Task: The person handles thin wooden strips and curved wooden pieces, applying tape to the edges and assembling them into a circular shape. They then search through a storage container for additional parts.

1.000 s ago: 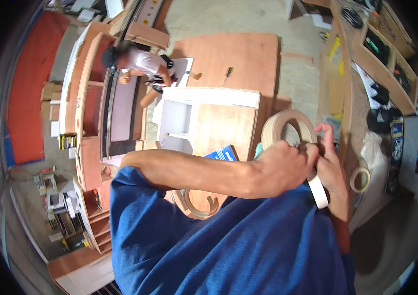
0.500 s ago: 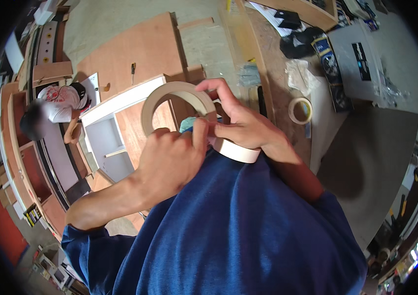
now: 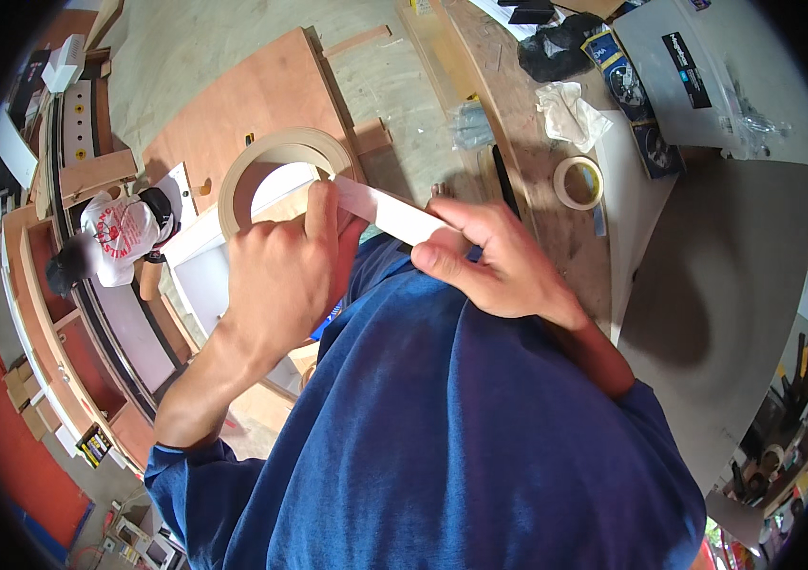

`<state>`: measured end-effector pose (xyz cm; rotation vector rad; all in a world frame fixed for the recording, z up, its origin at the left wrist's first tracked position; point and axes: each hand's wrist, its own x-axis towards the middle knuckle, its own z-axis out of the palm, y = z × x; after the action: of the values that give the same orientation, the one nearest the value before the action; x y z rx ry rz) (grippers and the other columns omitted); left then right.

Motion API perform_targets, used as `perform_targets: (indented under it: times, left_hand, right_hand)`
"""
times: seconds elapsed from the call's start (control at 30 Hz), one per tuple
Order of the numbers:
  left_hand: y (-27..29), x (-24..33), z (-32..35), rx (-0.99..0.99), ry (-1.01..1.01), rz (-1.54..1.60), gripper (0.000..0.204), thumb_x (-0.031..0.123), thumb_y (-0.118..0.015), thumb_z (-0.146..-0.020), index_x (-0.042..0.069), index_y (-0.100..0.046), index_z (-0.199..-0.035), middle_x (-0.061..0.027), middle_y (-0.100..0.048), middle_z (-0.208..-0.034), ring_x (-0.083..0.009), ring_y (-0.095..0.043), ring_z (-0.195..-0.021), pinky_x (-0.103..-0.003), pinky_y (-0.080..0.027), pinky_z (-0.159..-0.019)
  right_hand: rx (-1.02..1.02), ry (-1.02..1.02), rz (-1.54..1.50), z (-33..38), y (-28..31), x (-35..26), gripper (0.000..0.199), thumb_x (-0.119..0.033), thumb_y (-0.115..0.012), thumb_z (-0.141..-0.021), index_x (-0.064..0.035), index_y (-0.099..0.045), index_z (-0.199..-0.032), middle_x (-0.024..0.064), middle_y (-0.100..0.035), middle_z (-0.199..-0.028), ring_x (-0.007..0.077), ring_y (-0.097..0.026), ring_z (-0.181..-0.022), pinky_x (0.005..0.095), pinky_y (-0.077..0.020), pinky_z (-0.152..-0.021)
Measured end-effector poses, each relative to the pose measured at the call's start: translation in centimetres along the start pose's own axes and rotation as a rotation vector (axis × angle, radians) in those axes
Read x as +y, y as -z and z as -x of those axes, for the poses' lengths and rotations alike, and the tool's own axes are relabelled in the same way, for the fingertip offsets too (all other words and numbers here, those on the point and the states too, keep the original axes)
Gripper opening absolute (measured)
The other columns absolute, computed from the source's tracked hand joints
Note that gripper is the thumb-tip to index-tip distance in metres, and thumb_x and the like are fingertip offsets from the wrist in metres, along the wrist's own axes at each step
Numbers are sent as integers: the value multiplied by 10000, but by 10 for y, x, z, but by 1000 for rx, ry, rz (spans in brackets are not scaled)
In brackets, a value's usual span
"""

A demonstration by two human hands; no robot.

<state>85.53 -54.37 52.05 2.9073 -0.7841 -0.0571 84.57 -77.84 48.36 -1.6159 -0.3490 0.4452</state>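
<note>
Roll point(image 3: 236, 185) in left fingers point(image 3: 321, 204), second roll point(image 3: 560, 187) (beside a cloth point(image 3: 570, 114)) at right on the bench point(image 3: 518, 123).

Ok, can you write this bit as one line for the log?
left grip: holding coiled roll | right grip: holding pale strip | pale strip: stretched between grips | second roll: off to right

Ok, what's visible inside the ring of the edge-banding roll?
Through the edge-banding roll, part of the cabinet shows, white and pale wood. The left hand covers the opening's lower part, so what lies behind it is hidden.
</note>
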Motion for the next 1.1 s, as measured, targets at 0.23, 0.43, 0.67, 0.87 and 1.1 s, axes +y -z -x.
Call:
perform_targets:
  times: [0.23,0.43,0.67,0.87,1.1]
  left_hand:
    - [-35,-8,-1,3,-44,61,298,283,-703,-964,33,-562,-1045,-115,-616,-521,-313,-672,-477,-409,-519,-432]
    - [-38,-4,-2,37,25,162,299,264,-694,-979,22,-555,-1084,-127,-639,-552,-329,-676,-497,-431,-522,-448]
    - [-38,0,1,62,87,359,308,184,-698,-976,-11,-518,-1133,-184,-691,-663,-378,-699,-580,-453,-548,-510]
    - [-33,6,4,-80,298,591,292,155,-668,-1004,-1,-522,-1203,-229,-722,-873,-433,-728,-759,-446,-553,-616]
    - [-26,8,5,-34,263,601,282,162,-671,-1009,-4,-525,-1183,-192,-714,-843,-377,-736,-712,-408,-545,-605]
  right_hand:
    - [172,-141,423,-13,-4,-25,548,-453,-692,-960,56,-677,-757,272,-579,-622,422,-614,-569,441,-438,-515]
    - [228,-296,292,-8,-8,-22,559,-472,-682,-965,62,-701,-800,260,-577,-616,406,-593,-554,446,-442,-528]
    - [185,-357,446,-10,-7,4,606,-559,-638,-971,23,-765,-859,243,-584,-604,382,-591,-540,469,-454,-554]
    - [131,-356,352,-13,-8,21,690,-619,-630,-955,37,-722,-764,248,-568,-587,384,-594,-561,472,-472,-589]
    - [103,-380,227,-11,-3,24,678,-560,-614,-1001,25,-554,-662,48,-355,-581,131,-350,-582,388,-294,-535]
